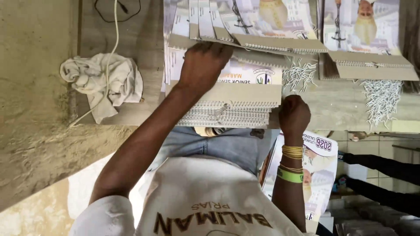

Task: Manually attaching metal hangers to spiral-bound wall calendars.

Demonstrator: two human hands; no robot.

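Observation:
A stack of wire-bound calendars (pixel 232 107) with brown card backs lies on a wooden table (pixel 144 48) in front of me. My left hand (pixel 203 65) lies on top of the stack, fingers curled over the far edge of the top calendar. My right hand (pixel 294 114), with gold bangles and a green wristband at the wrist, is closed at the stack's right corner, against the card and the wire spines. More calendars (pixel 262 26) are fanned out just beyond the stack.
A crumpled white cloth (pixel 103 83) and a white cable (pixel 114 26) lie at the table's left. Loose white wire pieces (pixel 299 74) sit right of the stack. Another calendar pile (pixel 372 65) is at far right. A calendar (pixel 319 166) leans by my right forearm. Another person's dark sleeves (pixel 385 166) reach in.

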